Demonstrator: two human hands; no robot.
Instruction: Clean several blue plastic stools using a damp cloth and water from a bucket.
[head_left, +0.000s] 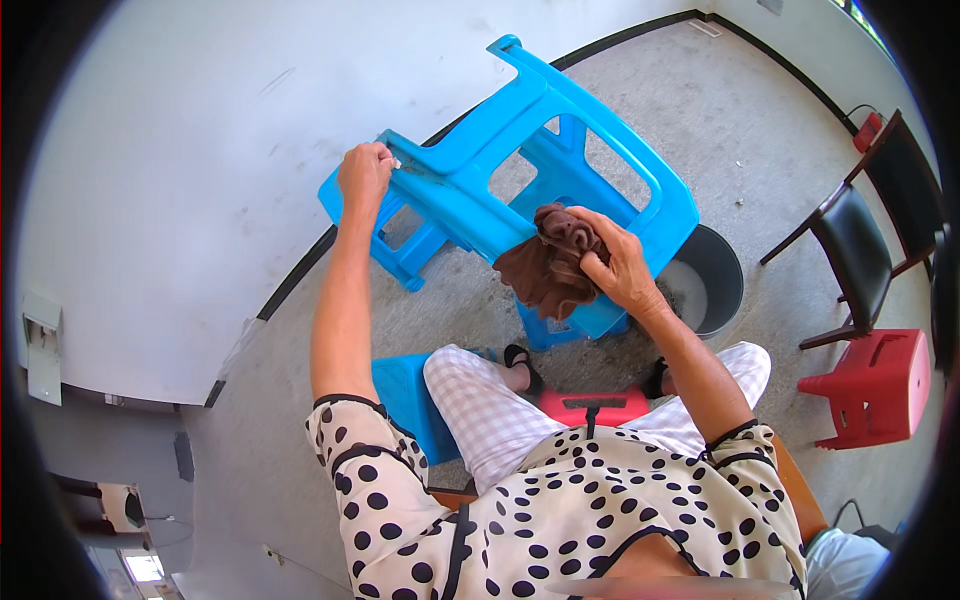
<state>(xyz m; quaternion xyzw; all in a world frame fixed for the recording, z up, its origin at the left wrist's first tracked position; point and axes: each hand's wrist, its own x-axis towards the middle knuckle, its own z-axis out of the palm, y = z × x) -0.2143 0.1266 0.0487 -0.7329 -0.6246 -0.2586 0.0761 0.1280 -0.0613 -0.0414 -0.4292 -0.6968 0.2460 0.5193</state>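
A blue plastic stool (465, 169) is tipped on its side in front of me, its legs pointing away to the upper left. My left hand (364, 176) grips the end of one leg, where dark grime marks the plastic. A small whitish bit (396, 162) shows at its fingertips; I cannot tell what it is. In my right hand (619, 262) is a bunched brown cloth (559, 259), pressed against the stool near its seat end. The cloth hides part of that leg and the seat edge.
More blue stool parts (409, 244) show below and behind. A dark bucket (724, 281) with whitish, sudsy-looking liquid stands right of the stool. A red plastic stool (874, 390) and black-seated chairs (855, 232) are at right. A white wall (187, 172) rises at left.
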